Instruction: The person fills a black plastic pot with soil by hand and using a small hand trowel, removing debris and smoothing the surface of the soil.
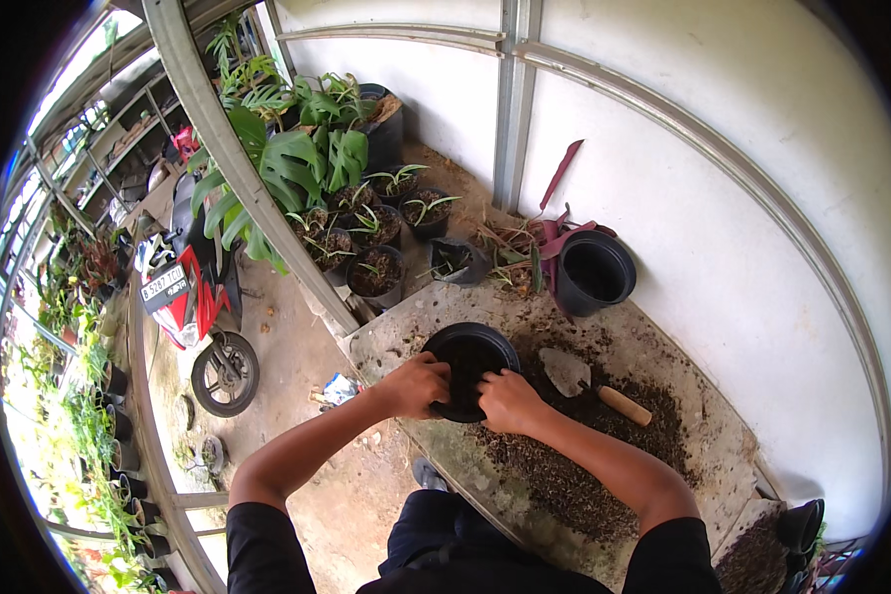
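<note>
A round black plastic plant pot (475,364) stands on the concrete slab in front of me, with dark soil visible inside. My left hand (418,386) grips its left rim, fingers curled over the edge. On the opposite side, my right hand (511,401) holds the near right rim with its fingertips inside the pot. Just right of the pot lies a trowel (566,371) with a metal blade and a wooden handle (624,405). Loose dark potting mix (572,475) is spread over the slab around the trowel and under my right forearm.
Another black pot (595,273) stands by the white wall (683,223), beside purple leaves (560,174). Several potted seedlings (375,271) and a large monstera (286,163) fill the back. A metal post (245,171) rises at the left; beyond it is a red motorbike (193,297).
</note>
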A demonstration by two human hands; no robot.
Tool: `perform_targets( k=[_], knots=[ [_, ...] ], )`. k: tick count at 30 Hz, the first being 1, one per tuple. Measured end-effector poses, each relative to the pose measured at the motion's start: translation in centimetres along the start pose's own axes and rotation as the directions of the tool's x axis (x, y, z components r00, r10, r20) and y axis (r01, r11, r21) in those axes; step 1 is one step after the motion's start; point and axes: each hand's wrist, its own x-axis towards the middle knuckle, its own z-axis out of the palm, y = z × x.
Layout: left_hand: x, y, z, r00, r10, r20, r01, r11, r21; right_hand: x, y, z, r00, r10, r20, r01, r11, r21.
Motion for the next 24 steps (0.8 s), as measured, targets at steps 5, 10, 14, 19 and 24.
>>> perform_targets(
  k=[5, 10, 14, 19, 24],
  knots=[
    [-0.1, 0.0, 0.2, 1.0, -0.013, -0.022, 0.014, 1.0, 0.015, 0.3, -0.1, -0.1, 0.999, 0.016, 0.038, -0.015, 1.0, -0.018],
    [-0.4, 0.0, 0.6, 0.997, -0.024, -0.077, 0.023, 1.0, -0.01, 0.3, -0.2, 0.3, 1.0, 0.007, -0.002, -0.007, 1.0, -0.021],
    [0.2, 0.7, -0.9, 0.998, -0.039, -0.057, 0.035, 0.996, -0.081, -0.2, 0.1, 0.3, 0.998, -0.022, -0.064, 0.023, 1.0, 0.018],
    [0.3, 1.2, -1.9, 0.998, -0.06, 0.0, 0.06, 0.995, -0.08, -0.2, -0.1, 0.0, 0.997, -0.016, -0.075, 0.017, 1.0, 0.012],
    [0.6, 2.1, -0.8, 0.987, -0.114, -0.112, 0.116, 0.993, 0.013, 0.0, 0.3, 2.3, 0.984, -0.037, -0.176, 0.044, 0.998, 0.039]
  ],
)
